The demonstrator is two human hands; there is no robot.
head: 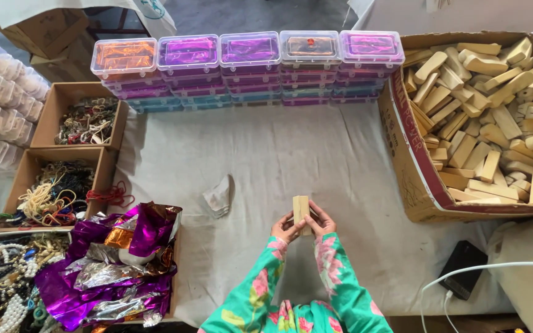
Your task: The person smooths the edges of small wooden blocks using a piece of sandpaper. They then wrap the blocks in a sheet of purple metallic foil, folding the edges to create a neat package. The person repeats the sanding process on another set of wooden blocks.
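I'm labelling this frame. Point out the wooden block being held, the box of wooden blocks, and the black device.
wooden block (301, 207), head view, its upper face.
box of wooden blocks (402, 157), head view, left cardboard wall.
black device (464, 266), head view, its top.

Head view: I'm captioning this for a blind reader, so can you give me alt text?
Both hands, left hand and right hand, hold a pale wooden block upright over a white-clothed table. A cardboard box of similar blocks sits at right, stacked clear plastic cases line the far edge, and foil sheets and boxes of beads lie at left.
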